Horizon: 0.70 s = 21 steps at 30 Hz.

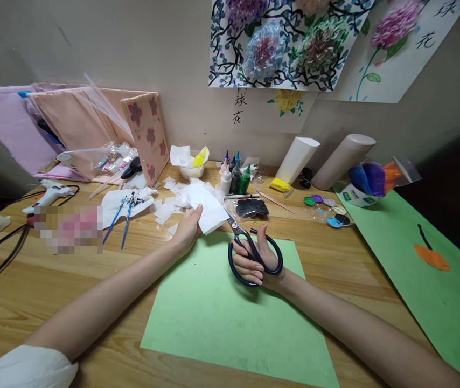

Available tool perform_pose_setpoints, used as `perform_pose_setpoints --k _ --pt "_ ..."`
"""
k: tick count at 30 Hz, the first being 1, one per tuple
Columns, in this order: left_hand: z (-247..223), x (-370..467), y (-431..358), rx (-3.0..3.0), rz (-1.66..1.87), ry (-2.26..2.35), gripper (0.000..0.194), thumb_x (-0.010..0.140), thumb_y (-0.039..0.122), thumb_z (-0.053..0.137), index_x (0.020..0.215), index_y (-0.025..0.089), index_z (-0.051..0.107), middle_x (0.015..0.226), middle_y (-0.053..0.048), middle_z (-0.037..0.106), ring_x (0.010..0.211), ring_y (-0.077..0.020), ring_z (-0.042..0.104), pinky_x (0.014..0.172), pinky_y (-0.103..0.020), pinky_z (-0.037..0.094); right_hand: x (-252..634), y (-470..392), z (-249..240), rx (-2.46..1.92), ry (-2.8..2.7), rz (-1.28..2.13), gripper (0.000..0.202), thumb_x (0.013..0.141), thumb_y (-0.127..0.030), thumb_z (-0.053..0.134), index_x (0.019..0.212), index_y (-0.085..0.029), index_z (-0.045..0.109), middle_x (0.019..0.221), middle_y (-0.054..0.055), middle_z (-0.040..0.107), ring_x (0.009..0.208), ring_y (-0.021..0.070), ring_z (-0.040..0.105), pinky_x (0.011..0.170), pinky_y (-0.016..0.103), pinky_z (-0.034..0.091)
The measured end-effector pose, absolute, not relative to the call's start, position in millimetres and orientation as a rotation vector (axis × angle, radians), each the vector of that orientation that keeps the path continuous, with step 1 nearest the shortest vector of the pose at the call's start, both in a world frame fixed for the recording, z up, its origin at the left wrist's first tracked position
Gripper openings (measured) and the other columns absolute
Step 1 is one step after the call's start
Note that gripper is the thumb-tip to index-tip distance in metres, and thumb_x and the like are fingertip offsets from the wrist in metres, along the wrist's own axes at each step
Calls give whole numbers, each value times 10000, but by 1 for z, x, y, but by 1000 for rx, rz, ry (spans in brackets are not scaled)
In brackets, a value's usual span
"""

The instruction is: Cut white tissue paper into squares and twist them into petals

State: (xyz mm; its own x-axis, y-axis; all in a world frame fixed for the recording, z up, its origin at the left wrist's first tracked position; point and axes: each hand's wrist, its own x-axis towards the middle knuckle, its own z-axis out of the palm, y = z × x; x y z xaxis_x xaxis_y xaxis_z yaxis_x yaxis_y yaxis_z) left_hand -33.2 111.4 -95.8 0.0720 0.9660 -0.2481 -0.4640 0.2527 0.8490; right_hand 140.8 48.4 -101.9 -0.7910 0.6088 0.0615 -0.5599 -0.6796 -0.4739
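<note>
Between the thumb and fingers of my left hand (187,229) is a folded white tissue (210,207), held up over the far edge of a green paper sheet (230,318). My right hand (260,258) is wrapped in the large black handles of a pair of scissors (280,256). The scissor blades point up and left and meet the tissue's right edge; their tips are partly hidden by it. Cut white paper pieces (167,210) lie scattered on the wooden table just beyond my left hand.
Paint bottles (235,178), a black clay packet (251,208) and a white bowl (192,171) stand behind. To the left lie two blue brushes (125,229) and a glue gun (48,195). Another green sheet (408,237) bears an orange shape. Flower pictures (290,43) hang on the wall.
</note>
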Motion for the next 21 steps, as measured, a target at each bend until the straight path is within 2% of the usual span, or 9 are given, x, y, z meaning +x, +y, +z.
perform_pose_setpoints --k 3,7,9,13,16,21 --pt "-98 -34 113 726 1211 975 227 810 333 587 792 107 586 679 -40 656 629 -135 612 633 -248 488 142 49 -100 -141 -586 2423 778 709 -786 15 653 -159 473 373 -82 297 279 44 208 280 136 264" --pt "-101 -35 114 772 1179 1018 275 746 374 647 710 116 557 575 10 580 499 -88 516 493 -199 401 144 50 -91 -248 -629 2452 845 624 -852 20 683 -151 488 420 -49 365 354 79 365 385 190 392" --pt "-100 -34 113 783 1157 1020 288 728 386 660 706 120 551 572 16 570 495 -84 501 482 -196 381 144 51 -92 -251 -614 2450 846 625 -852 20 685 -149 487 422 -48 367 360 79 364 395 192 395" --pt "-94 -32 109 808 1148 1026 329 694 421 684 669 134 525 500 55 490 457 -71 436 472 -200 347 145 55 -102 -79 -545 2461 805 688 -807 15 669 -153 484 375 -76 305 293 50 232 302 148 284" --pt "-92 -31 107 817 1161 1021 368 667 461 695 684 140 517 514 64 482 473 -68 427 484 -197 343 145 55 -105 -18 -529 2453 779 725 -783 30 669 -153 485 367 -86 289 276 41 194 284 136 248" --pt "-98 -32 108 884 1154 980 412 657 508 682 767 133 551 586 43 530 538 -83 461 545 -209 366 143 50 -93 -219 -655 2434 787 672 -844 102 703 -154 480 425 -56 369 353 74 335 388 191 389"
